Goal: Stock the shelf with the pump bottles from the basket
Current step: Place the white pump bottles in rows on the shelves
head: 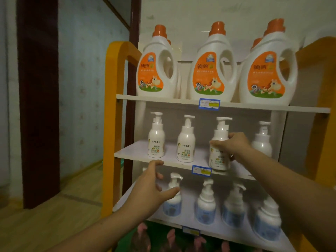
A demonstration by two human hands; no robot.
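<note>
The left hand reaches with spread, empty fingers before the shelf edge, near a lower bottle. The right hand grips a pump bottle standing at the middle shelf's front edge.
</note>
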